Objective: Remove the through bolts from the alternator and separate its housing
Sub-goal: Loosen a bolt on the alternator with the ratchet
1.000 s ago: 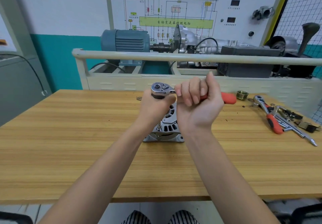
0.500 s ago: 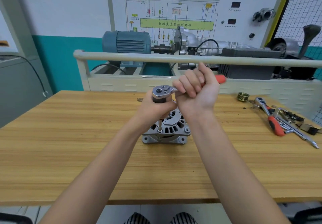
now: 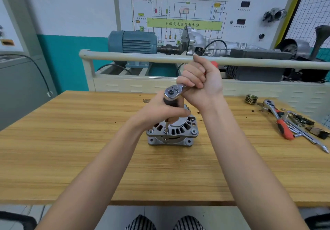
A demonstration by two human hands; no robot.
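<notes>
Backing out a through bolt, near rim of the alternator.

My right hand (image 3: 200, 85) is clenched round the red grip of the ratchet (image 3: 174, 91), handle pointing away from me, head just beside my knuckles. My left hand (image 3: 165, 112) is wrapping the dark collar and extension (image 3: 166, 126) under the head, holding it plumb. The alternator (image 3: 172, 134) is sitting on the bench (image 3: 71, 140) directly under my left hand, both halves of the housing looking mated. Can't tell how far the bolt (image 3: 166, 132) is out, too small. Next I'm probably swinging the handle through another stroke; that calls for keeping the socket square on the head and the body from spinning. A spare ratchet (image 3: 277, 119) is lying well off to my right.
</notes>
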